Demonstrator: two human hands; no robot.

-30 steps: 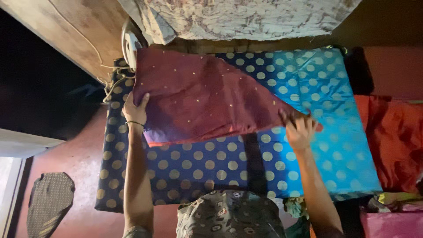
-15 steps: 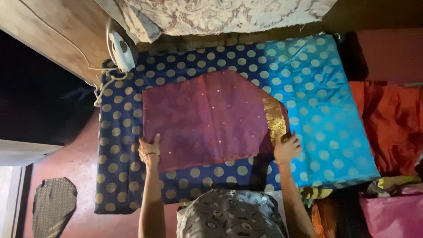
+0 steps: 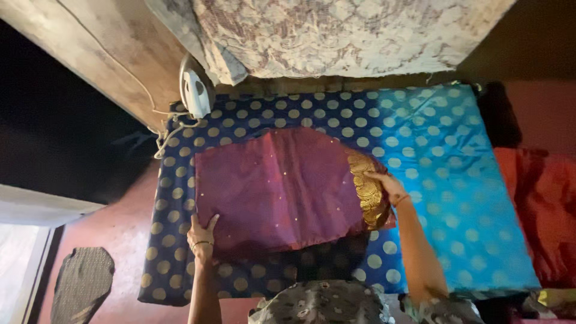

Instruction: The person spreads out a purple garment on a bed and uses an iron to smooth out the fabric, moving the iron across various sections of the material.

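Observation:
A maroon cloth (image 3: 276,189) with small gold dots and a gold-patterned border (image 3: 366,192) lies folded on a blue padded mat (image 3: 444,156) covered in pale polka dots. My left hand (image 3: 201,235) grips the cloth's near left corner, a thin bangle on the wrist. My right hand (image 3: 386,185) rests on the gold border at the cloth's right end, fingers spread flat on it.
A white electric iron (image 3: 195,93) stands at the mat's far left corner, its cord (image 3: 162,129) trailing off the edge. A pale patterned sheet (image 3: 342,33) hangs above. Orange-red cloth (image 3: 549,210) lies to the right. A dark spotted piece (image 3: 81,282) lies on the red floor.
The cloth was drawn down from a wide spread and folded, turning its gold border up. My right hand moved from the near right corner up onto that border; my left hand slid nearer.

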